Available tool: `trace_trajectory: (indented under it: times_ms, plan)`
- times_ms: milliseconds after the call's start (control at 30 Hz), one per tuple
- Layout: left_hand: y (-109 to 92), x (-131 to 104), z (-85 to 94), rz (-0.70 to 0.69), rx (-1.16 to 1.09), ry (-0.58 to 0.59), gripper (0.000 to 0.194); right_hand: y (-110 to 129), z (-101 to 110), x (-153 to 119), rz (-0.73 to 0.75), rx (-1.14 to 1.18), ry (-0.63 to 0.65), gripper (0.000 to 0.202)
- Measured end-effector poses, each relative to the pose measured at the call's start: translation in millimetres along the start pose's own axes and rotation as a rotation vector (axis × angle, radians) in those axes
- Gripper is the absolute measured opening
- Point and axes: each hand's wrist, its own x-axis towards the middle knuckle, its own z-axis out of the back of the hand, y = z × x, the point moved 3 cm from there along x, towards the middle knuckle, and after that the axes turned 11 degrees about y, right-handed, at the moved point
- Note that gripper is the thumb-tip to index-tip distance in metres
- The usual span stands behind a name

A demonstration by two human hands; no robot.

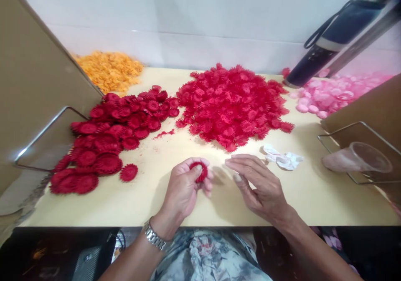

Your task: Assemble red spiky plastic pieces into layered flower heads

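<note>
Between the thumb and fingers of my left hand (184, 185) is a small dark red fringed disc (203, 173), like an artificial flower piece. To its right, my right hand (261, 185) is raised over the table with fingers stretched out and the thumb apart from them; I see nothing in it. Beyond both hands lies a large heap of bright red fringed petal pieces (232, 105). On the left sits a spread of dark red fringed discs (106, 143), some in stacks, with a single loose disc (128, 172) nearest my left hand.
An orange petal heap (109, 70) lies at the back left, a pink petal heap (341, 91) at the back right. A dark bottle (328, 43) leans there. Crumpled tissue (283, 158) lies right of centre. A plastic cup (357, 159) rests in a wire holder (360, 124). Cardboard panels (37, 43) flank the table.
</note>
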Motion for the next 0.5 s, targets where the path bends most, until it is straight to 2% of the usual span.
trace_trajectory:
  times_ms: [200, 367, 500]
  plan:
    - [-4.2, -11.1, 11.7, -0.03, 0.118, -0.044, 0.009, 8.0, -14.2, 10.9, 0.097, 0.05, 0.067, 0.03]
    - [-3.5, -13.6, 15.6, -0.027, 0.144, -0.036, 0.02, 12.1, -19.0, 18.9, 0.123, 0.058, 0.108, 0.028]
    - [-4.9, -15.8, 18.1, -0.01, 0.132, -0.04, 0.022, 13.1, -21.6, 22.4, 0.096, 0.1, 0.106, 0.024]
